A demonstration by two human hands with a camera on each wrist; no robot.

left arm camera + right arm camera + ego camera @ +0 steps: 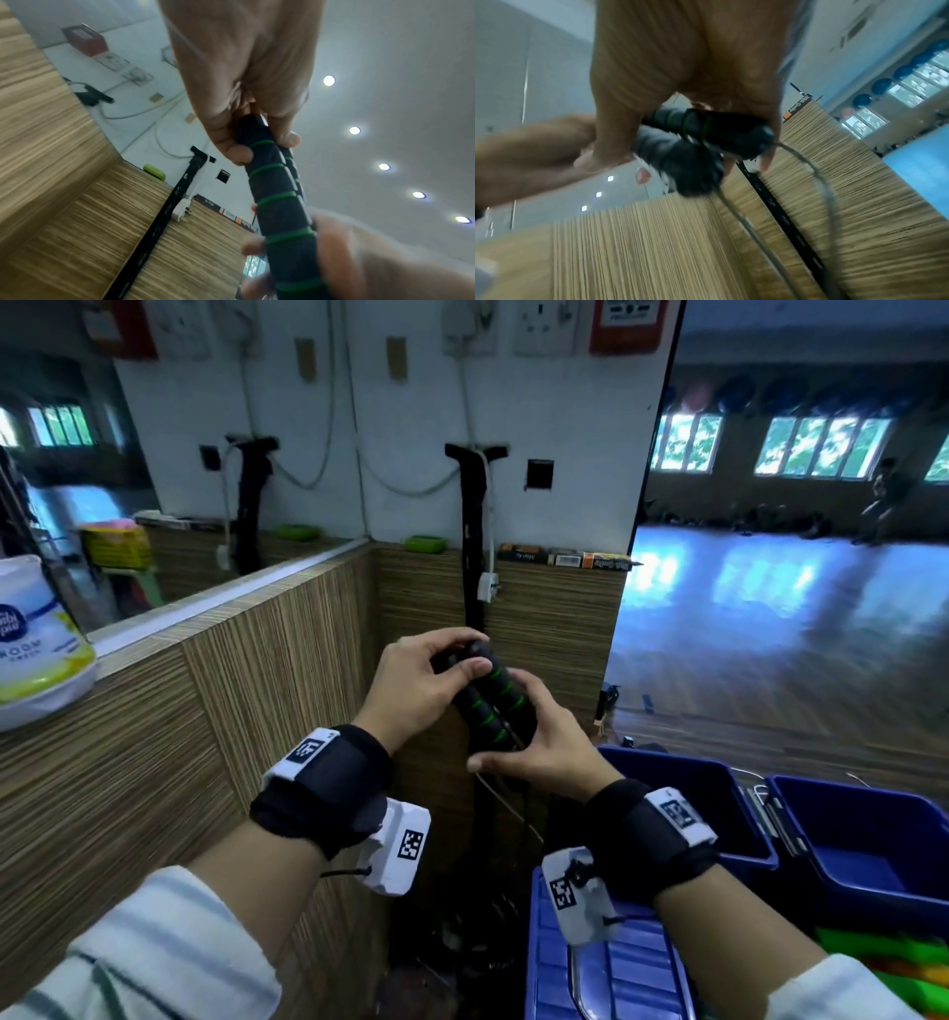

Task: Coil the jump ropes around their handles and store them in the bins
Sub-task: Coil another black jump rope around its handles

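Two black foam jump-rope handles (pixel 488 698) with green rings lie side by side between my hands, in front of a wood-panelled corner. My left hand (pixel 426 680) grips their far, upper end, thumb on top. My right hand (pixel 534 742) holds their near, lower end from the right. In the left wrist view the handles (pixel 280 203) run down from my left hand's fingers (pixel 239 150). In the right wrist view the thin grey rope (pixel 816 182) leaves the handle ends (pixel 706 146) and hangs down in a loop. Blue bins (pixel 868 845) stand low on the right.
A second blue bin (pixel 683 793) and a blue lid or crate (pixel 616 968) sit below my right wrist. A black slotted rail (pixel 472 531) runs down the panelled wall. A white air-freshener tub (pixel 41 639) stands on the left ledge. Mirrors show a hall.
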